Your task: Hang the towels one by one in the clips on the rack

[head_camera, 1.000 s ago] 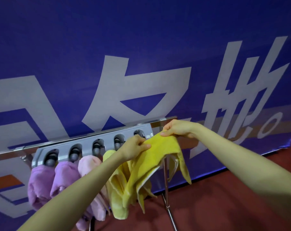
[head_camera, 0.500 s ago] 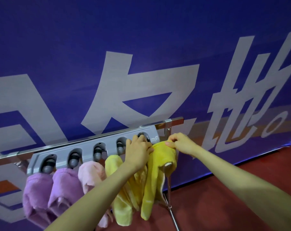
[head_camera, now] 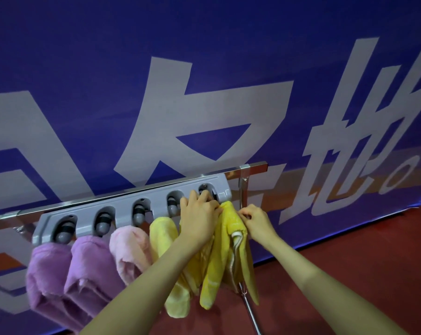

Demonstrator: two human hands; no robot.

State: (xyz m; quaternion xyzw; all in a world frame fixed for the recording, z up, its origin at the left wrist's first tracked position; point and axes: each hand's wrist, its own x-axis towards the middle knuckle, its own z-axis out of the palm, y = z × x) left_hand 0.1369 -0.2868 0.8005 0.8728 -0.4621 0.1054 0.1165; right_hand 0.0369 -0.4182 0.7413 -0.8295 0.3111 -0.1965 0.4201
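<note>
Bright yellow towel [head_camera: 225,240] bunched at its top, hanging in long folds from under the rightmost clip [head_camera: 208,191] of the grey clip rack [head_camera: 122,209]; a pale white-edged fold shows on its right side, lower ends dangling free. Cannot tell whether the clip has it: the clip mouth is covered by the left hand [head_camera: 199,217]. That hand lies against the rack's right end, fingers curled over the bunched top of the towel, fingertips up at the clip. Right hand [head_camera: 255,220] just to the right, thumb and fingers pinching the towel's upper right edge. Both hands holding the same towel, close together, touching cloth at either side of the bunch. Rack carries five roller clips in a row. From the left: purple towel [head_camera: 47,279], second purple towel [head_camera: 88,272], pink towel [head_camera: 129,250], pale yellow towel [head_camera: 166,243], each hanging from its own clip, packed side by side and touching. Left forearm crosses in front of the pale yellow towel's lower part and hides some of the pink one. Rack is fixed to a shiny metal rail [head_camera: 253,166] with a thin upright post [head_camera: 242,189] just behind the bright yellow towel; a slanted metal leg [head_camera: 251,313] shows below. Behind everything, a blue banner [head_camera: 204,56] with large pale grey characters. Red floor [head_camera: 349,250] at lower right.
</note>
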